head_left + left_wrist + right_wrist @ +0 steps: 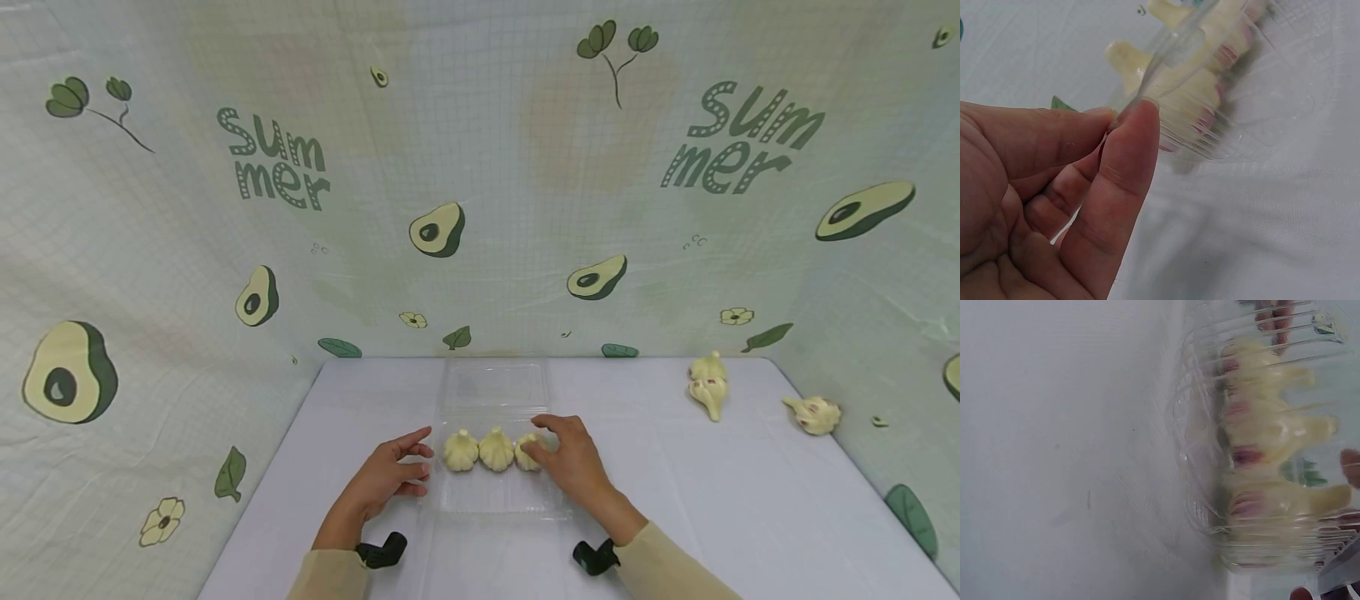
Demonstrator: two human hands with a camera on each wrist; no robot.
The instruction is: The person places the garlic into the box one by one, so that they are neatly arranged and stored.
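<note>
A clear plastic clamshell box [495,497] lies open on the table, its lid [495,387] folded back. Three pale garlic bulbs stand in a row in its base: left [461,451], middle [497,450] and right [526,457]. My left hand [386,473] is at the box's left side; in the left wrist view its thumb and index finger pinch the clear rim [1138,94]. Over the right bulb, my right hand [572,460] has thumb and index finger around the stem. The right wrist view shows its fingertips [1352,467] beside that stem, partly hidden by plastic.
Two more garlic bulbs [708,390] lie touching at the back right of the white table [660,508]. Another bulb [816,414] lies by the right edge. A patterned cloth [510,167] hangs along the back and both sides.
</note>
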